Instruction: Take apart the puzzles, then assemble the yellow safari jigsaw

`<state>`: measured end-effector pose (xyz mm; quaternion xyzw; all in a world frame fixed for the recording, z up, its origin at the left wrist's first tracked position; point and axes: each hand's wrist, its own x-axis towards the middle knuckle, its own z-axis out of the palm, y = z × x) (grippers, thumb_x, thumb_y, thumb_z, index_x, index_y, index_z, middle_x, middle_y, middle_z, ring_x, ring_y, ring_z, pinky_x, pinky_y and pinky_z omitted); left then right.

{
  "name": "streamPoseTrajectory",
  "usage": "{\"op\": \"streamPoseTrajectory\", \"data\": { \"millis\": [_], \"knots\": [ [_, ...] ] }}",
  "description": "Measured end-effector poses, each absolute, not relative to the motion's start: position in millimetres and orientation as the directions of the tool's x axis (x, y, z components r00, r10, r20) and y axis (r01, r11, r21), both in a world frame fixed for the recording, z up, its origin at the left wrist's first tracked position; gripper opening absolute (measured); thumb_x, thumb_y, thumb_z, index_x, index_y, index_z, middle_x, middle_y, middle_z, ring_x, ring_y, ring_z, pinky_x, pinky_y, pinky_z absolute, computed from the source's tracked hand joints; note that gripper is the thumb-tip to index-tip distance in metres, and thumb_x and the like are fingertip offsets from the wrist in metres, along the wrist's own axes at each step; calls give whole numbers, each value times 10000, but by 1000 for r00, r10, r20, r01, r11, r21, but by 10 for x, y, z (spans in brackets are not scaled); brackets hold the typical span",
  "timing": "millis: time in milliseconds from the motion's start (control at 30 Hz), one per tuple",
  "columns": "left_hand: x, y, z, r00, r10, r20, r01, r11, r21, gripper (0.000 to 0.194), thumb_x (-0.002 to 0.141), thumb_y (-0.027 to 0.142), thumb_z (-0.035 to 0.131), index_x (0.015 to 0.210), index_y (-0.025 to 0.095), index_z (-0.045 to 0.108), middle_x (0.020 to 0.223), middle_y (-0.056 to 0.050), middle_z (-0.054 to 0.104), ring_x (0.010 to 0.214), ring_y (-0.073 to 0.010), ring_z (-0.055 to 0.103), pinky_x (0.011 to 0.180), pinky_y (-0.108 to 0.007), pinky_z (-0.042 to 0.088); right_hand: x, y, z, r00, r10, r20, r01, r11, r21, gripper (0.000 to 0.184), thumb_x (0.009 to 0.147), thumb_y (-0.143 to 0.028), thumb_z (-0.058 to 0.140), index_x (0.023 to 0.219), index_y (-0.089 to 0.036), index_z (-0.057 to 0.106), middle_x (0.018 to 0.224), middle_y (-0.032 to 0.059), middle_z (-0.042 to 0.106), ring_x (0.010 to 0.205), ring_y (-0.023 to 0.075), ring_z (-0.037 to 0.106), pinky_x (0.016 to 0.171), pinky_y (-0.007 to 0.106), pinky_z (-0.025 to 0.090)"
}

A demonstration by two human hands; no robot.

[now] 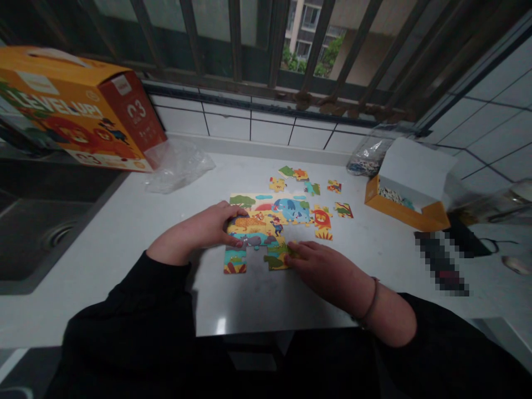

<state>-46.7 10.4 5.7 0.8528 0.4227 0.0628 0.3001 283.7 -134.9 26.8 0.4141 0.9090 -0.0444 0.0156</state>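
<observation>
A partly joined jigsaw puzzle (253,221) with cartoon animals lies flat on the white counter. My left hand (208,226) rests at its left edge, thumb and fingers spread apart and touching the pieces. At the lower right of the picture, my right hand (313,263) has its fingers closed on a green-and-yellow puzzle piece (293,249), mostly covered by the fingers. Beside it sits a joined green piece (276,259). A lion section (322,220) lies just right of the main picture. A crocodile piece (235,259) forms the lower left corner.
Several loose pieces lie beyond the puzzle, one a red-and-yellow piece (334,186). An open orange box (399,208) with pieces inside stands right. Crumpled plastic (178,166) and a large orange puzzle box (78,111) stand left, by a dark sink (50,221). A barred window (249,44) is behind.
</observation>
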Motion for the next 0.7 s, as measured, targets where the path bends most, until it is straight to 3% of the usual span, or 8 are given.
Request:
{"op": "streamPoseTrajectory", "data": {
  "millis": [100, 233, 367, 500, 700],
  "knots": [
    [-473, 99, 55, 636, 759, -138, 680, -466, 566, 834, 773, 571, 925, 1523, 296, 686, 1384, -122, 698, 1260, -353, 661, 1119, -469, 508, 2862, -1326, 296, -642, 765, -46, 762, 632, -141, 380, 994, -39, 664, 1271, -242, 826, 1416, 157, 771, 1117, 288, 789, 979, 469, 676],
    [-476, 92, 59, 641, 757, -131, 676, -474, 564, 819, 775, 560, 929, 1518, 315, 688, 1374, -111, 704, 1252, -351, 658, 1114, -474, 509, 3077, -971, 411, -623, 782, 13, 755, 605, -254, 278, 1043, -137, 647, 1212, -249, 837, 1424, 120, 771, 1225, 293, 753, 1059, 472, 634],
    [-465, 87, 80, 636, 758, -143, 680, -464, 568, 826, 771, 545, 932, 1521, 298, 689, 1378, -119, 703, 1248, -349, 657, 1115, -474, 510, 3413, -255, 417, -331, 935, 132, 924, 349, -156, 308, 1072, -171, 567, 1267, -151, 805, 1314, 207, 789, 1259, 372, 730, 1126, 573, 576],
    [-461, 82, 92, 632, 760, -149, 684, -458, 568, 851, 769, 551, 939, 1536, 284, 683, 1371, -127, 690, 1251, -347, 652, 1130, -465, 503, 3652, 388, 302, -152, 987, 45, 983, 156, -98, 465, 1026, -199, 642, 1473, -83, 701, 1454, 278, 726, 1328, 409, 705, 1157, 561, 546],
    [-457, 64, 112, 631, 761, -152, 684, -453, 571, 832, 779, 551, 933, 1532, 293, 687, 1338, -116, 695, 1222, -340, 658, 1103, -452, 515, 3823, 725, 217, -153, 985, -81, 983, 143, -116, 665, 983, -280, 758, 1604, -121, 582, 1322, 232, 801, 1147, 372, 767, 1049, 527, 582]
  ]
}}
